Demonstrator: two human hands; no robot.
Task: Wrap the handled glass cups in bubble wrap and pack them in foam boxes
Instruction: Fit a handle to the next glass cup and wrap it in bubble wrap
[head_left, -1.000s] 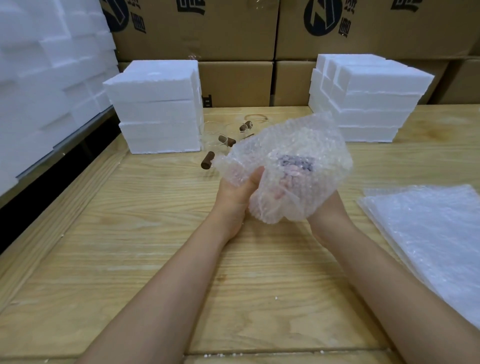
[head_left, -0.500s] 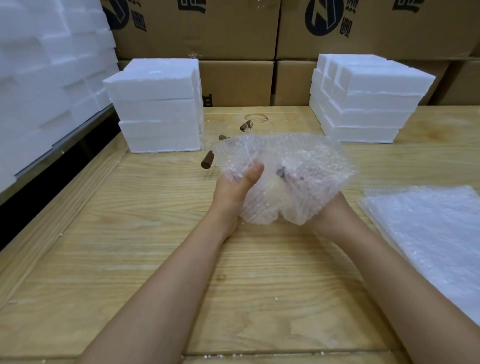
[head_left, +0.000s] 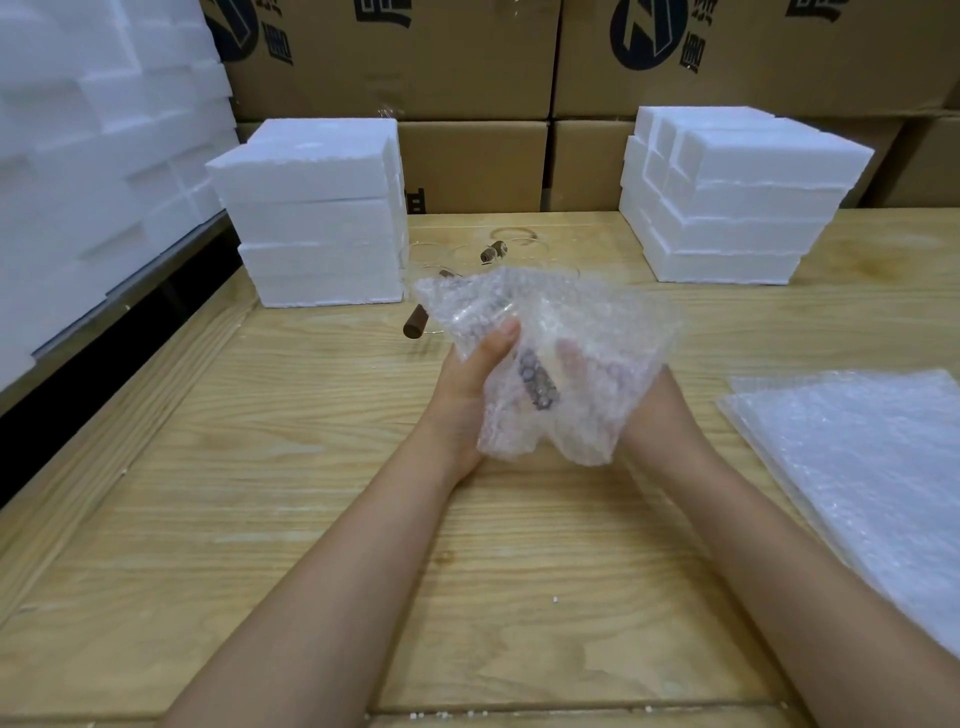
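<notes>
The glass cup (head_left: 537, 384) sits swaddled in a bubble wrap sheet (head_left: 602, 332), held up off the bench between my hands; only its dark handle shows clearly through the bubbles. My left grip (head_left: 470, 384) is clamped on the sheet's left side, thumb pressed over the top. My right grip (head_left: 657, 410) closes on the right side, its fingers a pink blur behind the plastic. The sheet's upper edges flare loose and ragged; its lower corners hang just above the wood.

Just beyond the bundle, unwrapped cups (head_left: 415, 325) with brown handles lie on the bench (head_left: 311, 519). To their left a stack of foam boxes (head_left: 311, 218) stands squared; a second foam stack (head_left: 737, 208) stands far right, well apart from it. A pile of bubble wrap sheets (head_left: 857, 467) lies flat on the near right, its edge near my right forearm. Bare wood runs from under my arms to the near edge. Cardboard cartons (head_left: 467, 161) wall off the far side, and a foam wall (head_left: 93, 156) rises at left.
</notes>
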